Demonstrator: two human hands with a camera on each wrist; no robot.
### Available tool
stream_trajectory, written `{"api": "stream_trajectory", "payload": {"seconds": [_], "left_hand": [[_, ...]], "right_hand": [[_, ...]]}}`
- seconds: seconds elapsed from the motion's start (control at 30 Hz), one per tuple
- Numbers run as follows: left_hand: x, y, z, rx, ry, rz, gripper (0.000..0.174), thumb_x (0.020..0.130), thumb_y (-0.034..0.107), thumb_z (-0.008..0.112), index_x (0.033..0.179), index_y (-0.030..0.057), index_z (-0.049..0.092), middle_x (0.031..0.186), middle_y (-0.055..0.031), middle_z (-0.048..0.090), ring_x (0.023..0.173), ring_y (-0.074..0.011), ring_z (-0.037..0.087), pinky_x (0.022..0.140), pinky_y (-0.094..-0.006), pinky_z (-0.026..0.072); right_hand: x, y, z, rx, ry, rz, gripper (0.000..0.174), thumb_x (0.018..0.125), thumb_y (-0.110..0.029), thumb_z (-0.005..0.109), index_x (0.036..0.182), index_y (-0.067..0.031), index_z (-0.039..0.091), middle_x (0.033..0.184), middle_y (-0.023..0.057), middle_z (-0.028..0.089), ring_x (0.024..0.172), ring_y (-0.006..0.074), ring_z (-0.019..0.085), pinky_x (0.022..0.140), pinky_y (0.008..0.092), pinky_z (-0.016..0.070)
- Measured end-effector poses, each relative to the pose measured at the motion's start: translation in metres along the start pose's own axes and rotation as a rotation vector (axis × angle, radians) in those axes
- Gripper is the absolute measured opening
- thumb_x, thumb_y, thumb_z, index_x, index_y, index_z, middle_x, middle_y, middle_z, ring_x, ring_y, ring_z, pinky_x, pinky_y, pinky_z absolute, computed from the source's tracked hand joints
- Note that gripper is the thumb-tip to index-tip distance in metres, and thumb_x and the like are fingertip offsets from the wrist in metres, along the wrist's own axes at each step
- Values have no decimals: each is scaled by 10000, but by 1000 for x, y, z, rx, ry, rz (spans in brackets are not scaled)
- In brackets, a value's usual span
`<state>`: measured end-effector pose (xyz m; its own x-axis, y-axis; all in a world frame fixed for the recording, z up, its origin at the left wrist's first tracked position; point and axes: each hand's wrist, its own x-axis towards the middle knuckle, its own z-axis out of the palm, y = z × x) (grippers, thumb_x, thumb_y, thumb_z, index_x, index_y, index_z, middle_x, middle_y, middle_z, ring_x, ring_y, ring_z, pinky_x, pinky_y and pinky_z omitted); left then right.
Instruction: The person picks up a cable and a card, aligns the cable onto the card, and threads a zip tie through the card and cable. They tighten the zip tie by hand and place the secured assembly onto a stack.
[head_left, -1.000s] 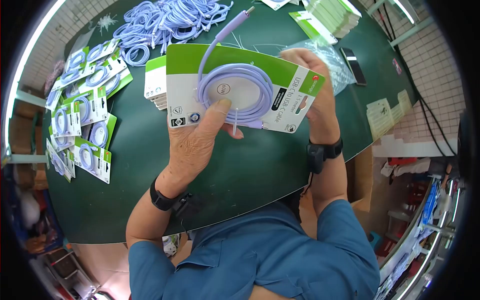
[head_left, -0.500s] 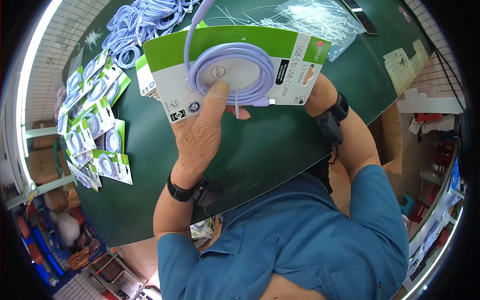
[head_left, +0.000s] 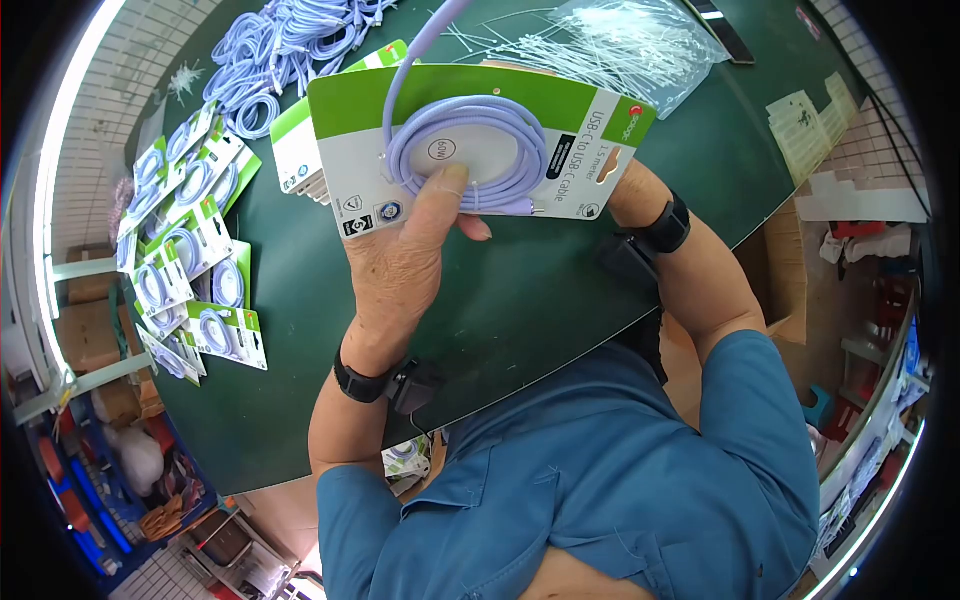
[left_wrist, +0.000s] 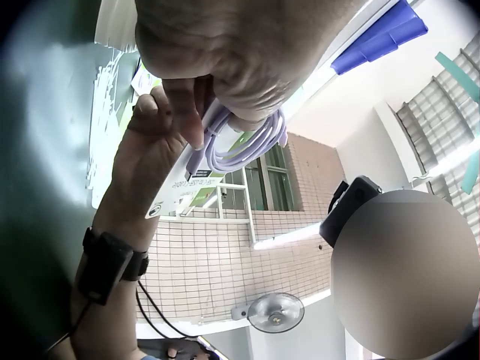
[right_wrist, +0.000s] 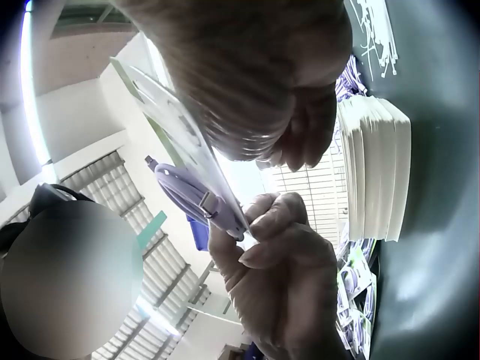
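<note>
A white and green packaging card (head_left: 560,85) printed "USB-C to USB-C Cable" is raised over the table, with a coiled lilac cable (head_left: 535,150) on its front. My left hand (head_left: 400,265) grips the card's lower edge, its thumb across the coil's lower side. A clear cable tie (head_left: 475,193) loops round the coil just beside that thumb. One cable end rises past the card's top edge. Behind the card is my right hand (left_wrist: 142,139), its fingers curled close to the card's back in both wrist views; I cannot tell what they hold.
Finished-looking carded cables (head_left: 190,260) lie overlapped at the left. A heap of loose lilac cables (head_left: 290,50) is at the back. A stack of cards (head_left: 300,150) stands behind the held card. Clear ties (head_left: 640,50) spill from a plastic bag, near a phone (head_left: 725,35).
My right hand has moved from the card's upper right side to behind it. The cable tie's loop at the front has shortened against the coil. The head view has shifted.
</note>
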<state>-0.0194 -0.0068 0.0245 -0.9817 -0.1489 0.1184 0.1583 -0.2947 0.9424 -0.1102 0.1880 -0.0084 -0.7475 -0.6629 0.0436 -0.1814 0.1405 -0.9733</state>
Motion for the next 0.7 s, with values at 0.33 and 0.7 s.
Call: {"api": "stream_trajectory", "payload": {"seconds": [0.33, 0.7], "left_hand": [[-1, 6, -4, 80, -36, -157, 514, 904, 11, 734, 1388, 28, 561, 1114, -117, 679, 962, -177, 692, 646, -263, 552], [5, -18, -22, 46, 27, -66, 100, 864, -21, 749, 957, -11, 712, 969, -89, 706, 789, -135, 645, 656, -247, 502]], "right_hand": [[39, 5, 4, 449, 73, -206, 221, 977, -163, 772, 955, 2, 626, 929, 39, 662, 746, 88, 623, 652, 247, 521], [19, -27, -11, 584, -115, -146, 147, 983, -87, 717, 920, -22, 601, 949, 66, 646, 827, 106, 625, 727, 257, 522]]}}
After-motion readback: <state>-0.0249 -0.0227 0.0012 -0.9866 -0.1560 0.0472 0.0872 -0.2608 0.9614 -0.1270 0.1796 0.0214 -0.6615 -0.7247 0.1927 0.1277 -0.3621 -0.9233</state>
